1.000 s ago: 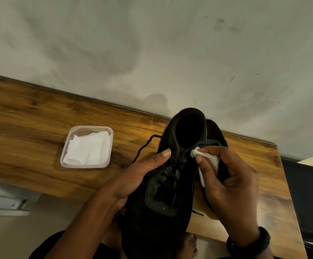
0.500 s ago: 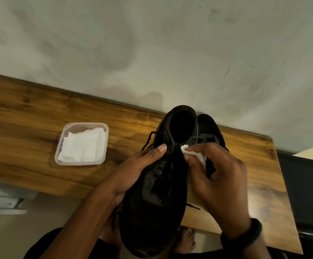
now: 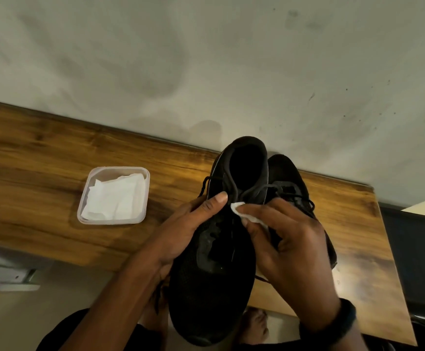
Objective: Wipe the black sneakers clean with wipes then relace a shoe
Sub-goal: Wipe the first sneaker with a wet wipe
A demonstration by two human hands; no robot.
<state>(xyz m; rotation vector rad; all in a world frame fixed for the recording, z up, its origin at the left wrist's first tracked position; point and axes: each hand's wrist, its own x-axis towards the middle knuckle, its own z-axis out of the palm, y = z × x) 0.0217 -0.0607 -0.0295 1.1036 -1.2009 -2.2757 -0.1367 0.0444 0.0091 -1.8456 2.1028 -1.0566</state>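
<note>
Sneaker (image 3: 214, 262) held across near edge of table (image 3: 41, 173), toe toward person | left hand (image 3: 181, 234) curled round its side, thumb on top | right hand (image 3: 290, 244) pinches wipe (image 3: 239, 209) against its laces | second sneaker (image 3: 290, 178) on table just behind | tub (image 3: 112, 221) of wipes at left, apart.

Left hand (image 3: 181, 231): wrapped round sneaker (image 3: 214, 274) side, thumb laid on top. Right hand (image 3: 295, 244): fingers (image 3: 262, 211) curled, wipe (image 3: 236, 207) pinched.

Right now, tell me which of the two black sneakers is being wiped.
The nearer sneaker, gripped by the left hand, wipe pressed against it; the other sneaker lies behind it.
</note>
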